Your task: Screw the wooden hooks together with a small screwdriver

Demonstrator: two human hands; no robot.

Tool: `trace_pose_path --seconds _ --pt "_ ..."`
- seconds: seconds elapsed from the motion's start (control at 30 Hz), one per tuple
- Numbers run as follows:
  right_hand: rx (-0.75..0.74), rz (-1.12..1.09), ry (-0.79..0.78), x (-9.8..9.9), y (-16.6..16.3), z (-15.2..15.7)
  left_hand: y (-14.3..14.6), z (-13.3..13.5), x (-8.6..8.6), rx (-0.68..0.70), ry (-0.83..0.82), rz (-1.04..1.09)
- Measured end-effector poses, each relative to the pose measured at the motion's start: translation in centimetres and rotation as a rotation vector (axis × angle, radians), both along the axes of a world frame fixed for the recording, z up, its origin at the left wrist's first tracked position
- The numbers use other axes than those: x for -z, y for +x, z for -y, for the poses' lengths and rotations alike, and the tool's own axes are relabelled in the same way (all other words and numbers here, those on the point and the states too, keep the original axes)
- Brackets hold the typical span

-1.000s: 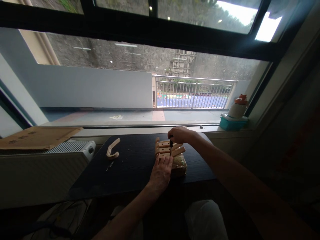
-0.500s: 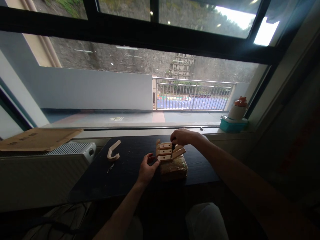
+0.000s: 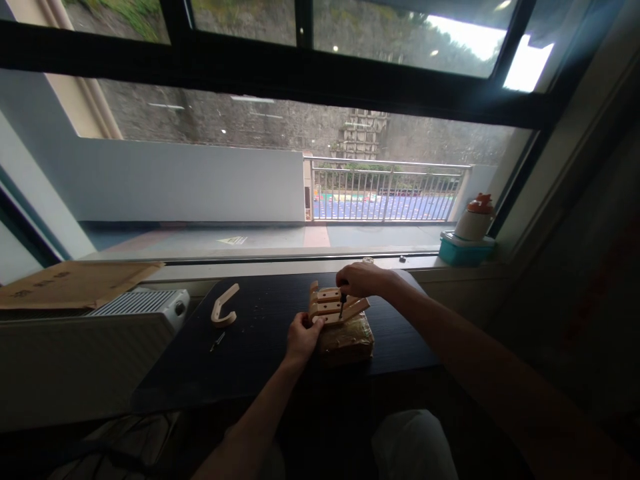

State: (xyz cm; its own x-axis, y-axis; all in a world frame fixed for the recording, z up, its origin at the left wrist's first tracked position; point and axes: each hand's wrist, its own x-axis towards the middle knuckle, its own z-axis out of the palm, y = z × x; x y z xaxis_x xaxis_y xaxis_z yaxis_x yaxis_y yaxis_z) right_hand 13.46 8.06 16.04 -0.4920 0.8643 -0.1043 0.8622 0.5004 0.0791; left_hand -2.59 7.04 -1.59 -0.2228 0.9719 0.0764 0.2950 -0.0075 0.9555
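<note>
Nearest to me, my left hand (image 3: 301, 331) has its fingers curled shut on the near left end of the wooden hooks (image 3: 327, 308). These are a few pale pieces lying side by side on a brown packet (image 3: 350, 339), which sits on the dark table (image 3: 250, 363) towards its right half.

Just beyond the hooks, my right hand (image 3: 361, 279) is closed tight round the handle of a small dark screwdriver (image 3: 343, 304). Its shaft points down onto the top of the hooks.

The hooks look light and stiff, with a smooth finish. I judge they would skid on the packet under a push from above, so the best hold is a pinch across the flat ends, clear of the holes and the curved tips. The packet beneath looks softer and may give a little.

To the left of the hooks a thin screw (image 3: 217, 341) lies on the table, and a little further back is a single loose hook (image 3: 224, 305), well apart from the rest.

Further left of the hooks is a white radiator (image 3: 140, 303), with a cardboard sheet (image 3: 75, 280) beside its top. Far to the right of the hooks, on the sill, a teal box (image 3: 463, 253) carries a white bottle (image 3: 474, 219).
</note>
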Motion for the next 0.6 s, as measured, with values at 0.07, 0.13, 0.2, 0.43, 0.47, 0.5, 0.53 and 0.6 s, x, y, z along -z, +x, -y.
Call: trace_pose_path --seconds 0.07,0.13,0.2,0.43,0.47,0.5,0.53,0.6 --pt "-0.004 0.012 -0.004 -0.1 0.0 0.0 0.1 -0.3 0.1 -0.006 0.009 0.01" --pt "-0.005 0.002 -0.014 0.1 0.1 -0.2 0.1 -0.5 0.2 0.0 0.012 0.018" --pt "0.009 -0.026 -0.012 0.5 0.3 -0.4 0.1 -0.6 0.3 0.005 0.01 0.021" --pt "0.049 -0.037 -0.007 1.0 0.6 -0.4 0.1 -0.6 0.1 0.021 0.002 0.021" --pt "0.04 -0.032 -0.013 0.8 0.6 -0.3 -0.1 -0.3 -0.2 0.026 0.0 0.009" --pt "0.026 -0.03 -0.014 0.5 0.6 -0.2 -0.3 0.1 -0.6 0.025 0.007 -0.02" --pt "0.009 -0.029 -0.012 0.3 0.6 -0.2 -0.6 0.7 -1.2 0.016 0.026 -0.092" --pt "-0.016 -0.025 -0.008 -0.1 0.5 -0.1 -1.0 2.1 -2.5 -0.082 0.169 -0.39"
